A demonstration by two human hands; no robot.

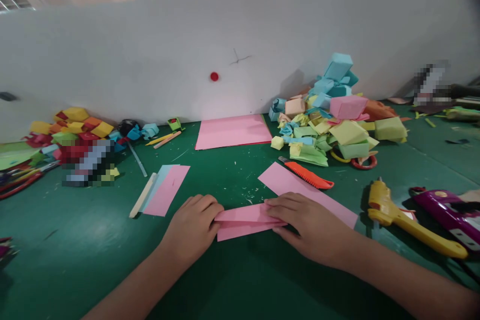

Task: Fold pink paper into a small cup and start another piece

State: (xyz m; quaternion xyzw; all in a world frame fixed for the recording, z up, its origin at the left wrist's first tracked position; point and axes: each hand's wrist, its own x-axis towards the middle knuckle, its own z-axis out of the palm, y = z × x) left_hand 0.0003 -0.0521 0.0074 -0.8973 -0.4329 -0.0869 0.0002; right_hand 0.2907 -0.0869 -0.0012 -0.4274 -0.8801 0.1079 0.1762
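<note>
A pink sheet of paper (240, 225), partly folded over lengthwise, lies on the green table in front of me. My left hand (197, 225) is closed on its left end, with the thumb and fingertips at the fold. At the opposite end, my right hand (303, 225) grips the paper between thumb and fingers. Just beyond the right hand lies a flat pink strip (311, 192), partly hidden by that hand. An orange utility knife (309, 175) rests along the strip's far edge.
Left are pink and blue strips (168, 192) beside a wooden stick (143, 195). Pink sheets (232, 131) lie by the white partition (157, 70). Folded paper pieces (348, 132) are heaped at right, near a yellow glue gun (408, 225) and a purple tool (446, 210). More folded pieces (75, 125) stand far left.
</note>
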